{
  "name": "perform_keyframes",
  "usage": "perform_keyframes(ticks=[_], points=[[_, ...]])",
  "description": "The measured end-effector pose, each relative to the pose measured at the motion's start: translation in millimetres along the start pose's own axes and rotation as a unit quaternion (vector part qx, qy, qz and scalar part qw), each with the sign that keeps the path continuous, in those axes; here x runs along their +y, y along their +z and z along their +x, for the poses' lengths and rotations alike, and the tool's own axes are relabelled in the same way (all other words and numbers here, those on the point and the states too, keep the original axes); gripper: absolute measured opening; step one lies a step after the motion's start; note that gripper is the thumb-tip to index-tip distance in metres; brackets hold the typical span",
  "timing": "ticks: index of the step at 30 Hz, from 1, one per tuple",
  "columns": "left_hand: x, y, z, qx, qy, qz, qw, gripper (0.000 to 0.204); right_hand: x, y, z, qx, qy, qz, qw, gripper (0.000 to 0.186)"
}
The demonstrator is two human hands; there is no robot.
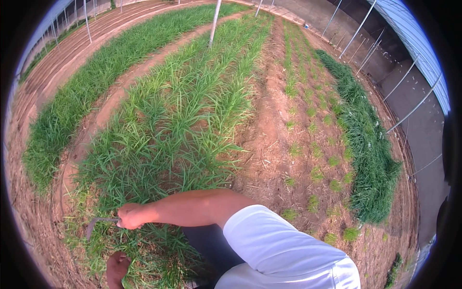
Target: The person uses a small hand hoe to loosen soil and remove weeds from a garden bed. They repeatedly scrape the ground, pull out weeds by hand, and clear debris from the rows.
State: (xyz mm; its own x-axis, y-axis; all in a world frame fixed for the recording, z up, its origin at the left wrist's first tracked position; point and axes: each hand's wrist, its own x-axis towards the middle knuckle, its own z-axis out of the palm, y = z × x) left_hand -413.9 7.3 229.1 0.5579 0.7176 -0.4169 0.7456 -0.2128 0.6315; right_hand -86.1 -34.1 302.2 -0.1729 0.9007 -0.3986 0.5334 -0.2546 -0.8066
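My right arm reaches across to the left, and my right hand (130, 215) is closed around the handle end of a sickle (102, 220). The sickle's thin shaft points left, and its dark blade bends downward at the far end, over the short plants at the bed's edge. Below it, near the lower edge, my left hand (118, 264) is closed with its fingers curled. Whether anything is in it cannot be made out. Both hands are at the near left end of a bed of long green leafy plants (178, 115), low among the leaves.
A dirt path (103, 118) separates this bed from another green row (82, 101) on the left. To the right lies bare soil with short cut tufts (315, 176) and a long heap of cut greens (363, 149). A pole (214, 24) stands in the bed; a wall (409, 91) runs along the right.
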Motion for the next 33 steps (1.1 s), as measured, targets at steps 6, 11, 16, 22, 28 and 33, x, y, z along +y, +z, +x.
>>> perform_keyframes(ticks=[6, 11, 16, 22, 28, 33], points=[[12, -4, -9, 0.004, -0.004, 0.046, 0.999, 0.035, 0, 4, 2, 0.000, 0.008, 0.003, 1.000, 0.043], [27, -7, -14, 0.011, -0.019, 0.079, 0.997, 0.037, -6, 6, 7, -0.012, 0.039, -0.021, 0.999, 0.043], [21, -6, -13, 0.009, -0.024, 0.085, 0.996, 0.038, 0, 13, 14, -0.004, 0.023, -0.024, 0.999, 0.044], [20, -5, -13, 0.008, -0.024, 0.076, 0.997, 0.037, 1, 7, 8, -0.013, -0.006, -0.007, 1.000, 0.044], [12, -5, -17, 0.018, -0.029, 0.074, 0.997, 0.034, 4, 17, 25, -0.027, -0.011, -0.084, 0.996, 0.046], [27, -6, -15, 0.002, -0.029, 0.065, 0.997, 0.036, 13, 13, 27, -0.042, -0.003, -0.115, 0.993, 0.048]])
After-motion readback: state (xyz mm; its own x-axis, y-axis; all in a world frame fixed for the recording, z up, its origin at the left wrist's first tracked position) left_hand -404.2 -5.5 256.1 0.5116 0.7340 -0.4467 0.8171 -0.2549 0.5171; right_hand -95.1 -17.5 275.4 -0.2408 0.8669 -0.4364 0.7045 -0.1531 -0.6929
